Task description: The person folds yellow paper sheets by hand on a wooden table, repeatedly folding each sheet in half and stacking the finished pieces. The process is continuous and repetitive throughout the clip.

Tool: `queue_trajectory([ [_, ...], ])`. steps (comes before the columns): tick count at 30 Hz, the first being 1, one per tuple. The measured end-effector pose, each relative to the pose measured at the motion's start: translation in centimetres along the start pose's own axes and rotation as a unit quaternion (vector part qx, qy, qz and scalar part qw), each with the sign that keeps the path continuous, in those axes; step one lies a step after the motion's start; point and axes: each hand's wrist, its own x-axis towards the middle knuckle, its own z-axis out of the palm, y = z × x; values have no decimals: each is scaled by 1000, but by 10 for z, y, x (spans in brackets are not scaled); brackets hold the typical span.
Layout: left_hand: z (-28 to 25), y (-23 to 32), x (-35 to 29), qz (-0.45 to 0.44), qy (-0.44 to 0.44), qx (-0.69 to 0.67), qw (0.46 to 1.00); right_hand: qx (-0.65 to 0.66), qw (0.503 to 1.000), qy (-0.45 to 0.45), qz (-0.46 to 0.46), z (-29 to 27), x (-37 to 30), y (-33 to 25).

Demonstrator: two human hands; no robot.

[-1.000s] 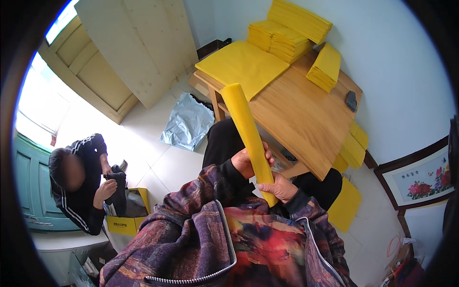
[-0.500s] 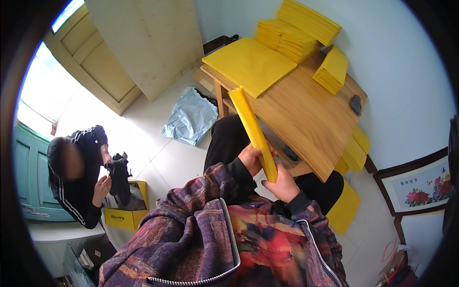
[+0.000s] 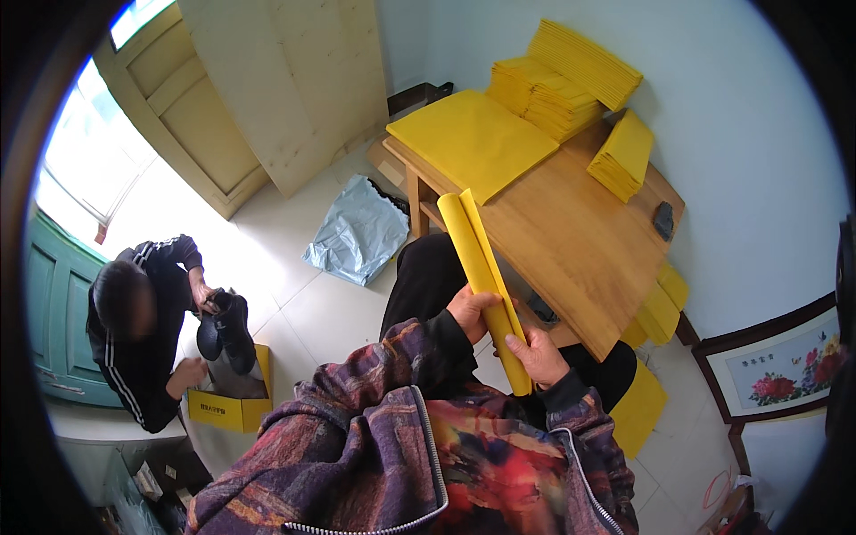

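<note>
A yellow sheet (image 3: 473,254), rolled lengthwise into a flattened tube with one loose long edge, slants up from my lap. My left hand (image 3: 472,312) is closed round its middle, thumb across the front. Lower down, my right hand (image 3: 540,358) grips its right side with the thumb on top. The far end of the roll points toward the table's near left corner. On the wooden table (image 3: 571,241) lie a broad flat stack of yellow sheets (image 3: 477,138) and, behind it, piles of folded yellow sheets (image 3: 553,94).
A smaller folded yellow bundle (image 3: 621,156) and a dark stone (image 3: 663,220) sit at the table's right. Yellow sheets (image 3: 640,410) lie on the floor. At left a person (image 3: 134,330) holds black shoes (image 3: 234,334) above a yellow box (image 3: 230,412). A grey plastic bag (image 3: 357,230) lies nearby.
The yellow sheet has turned so its loose edge shows, and its lower end reaches further toward me. At left, the person's shoes have turned and the person's free hand has moved lower.
</note>
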Motion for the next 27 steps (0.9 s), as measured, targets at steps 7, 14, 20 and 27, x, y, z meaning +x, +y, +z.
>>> queue_trajectory([
  [7, -5, -14, 4, -7, -8, 12, 1000, -156, 986, 66, -8, -7, 3, 4],
  [14, 11, -32, 25, -74, -84, -14, 994, -369, 911, 171, -64, -25, -14, -25],
  [20, 53, -43, 82, -124, -168, -29, 978, -369, 911, 184, -5, -86, -8, -69],
  [27, 59, -44, 84, -226, -6, 118, 967, -567, 804, 172, 47, -193, 48, -82],
])
